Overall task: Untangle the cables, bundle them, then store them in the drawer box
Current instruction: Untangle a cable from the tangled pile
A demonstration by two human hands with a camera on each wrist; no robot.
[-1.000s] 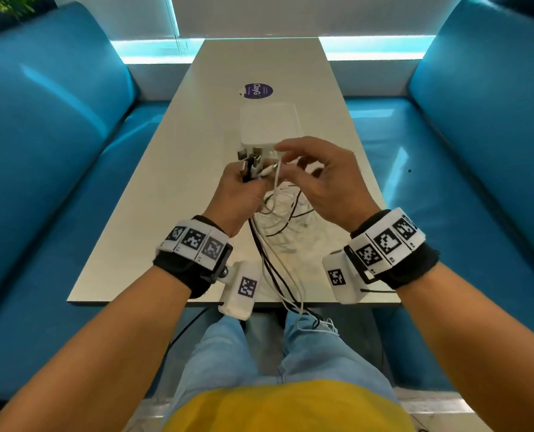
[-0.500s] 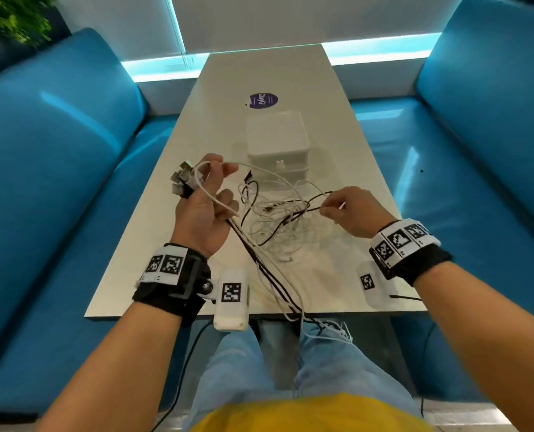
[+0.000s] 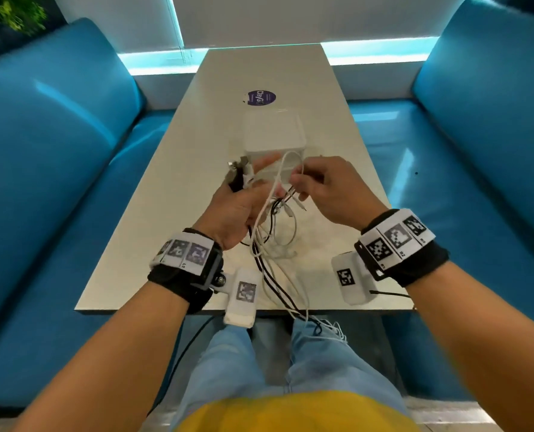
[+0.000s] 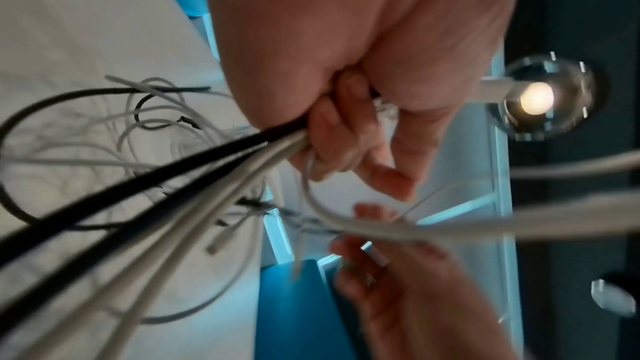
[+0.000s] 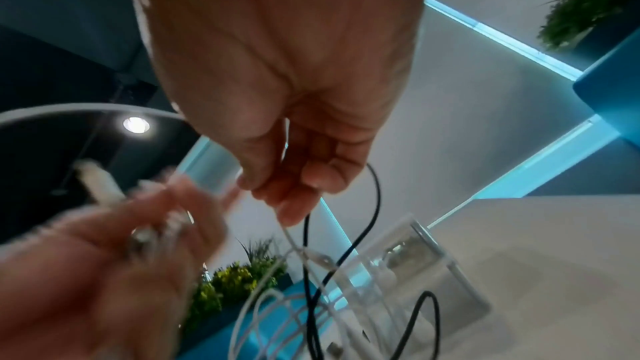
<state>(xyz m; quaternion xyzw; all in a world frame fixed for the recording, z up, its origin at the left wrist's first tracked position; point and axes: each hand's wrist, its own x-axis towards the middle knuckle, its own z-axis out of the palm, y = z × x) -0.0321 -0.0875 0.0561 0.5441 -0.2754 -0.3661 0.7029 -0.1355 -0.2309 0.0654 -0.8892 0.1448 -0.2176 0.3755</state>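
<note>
Several white and black cables point(image 3: 272, 244) run from my hands across the table and over its near edge. My left hand point(image 3: 244, 198) grips a bunch of them point(image 4: 242, 152), with the plug ends point(image 3: 239, 171) sticking out above the fist. Just to its right, my right hand point(image 3: 318, 185) pinches a white cable loop point(image 3: 286, 163) and a black strand point(image 5: 308, 232). The clear drawer box point(image 3: 273, 135) stands right behind both hands, also shown in the right wrist view point(image 5: 426, 256).
The long white table point(image 3: 290, 67) has a round purple sticker point(image 3: 261, 97) beyond the box. Blue sofa seats point(image 3: 57, 169) flank both sides. Loose cable ends hang over my lap point(image 3: 325, 325). Green plants point(image 5: 235, 284) stand past the left sofa.
My hands, spread apart half a second ago, have come back together in front of the box. The right hand now brings a cable loop up to the left hand's bunch.
</note>
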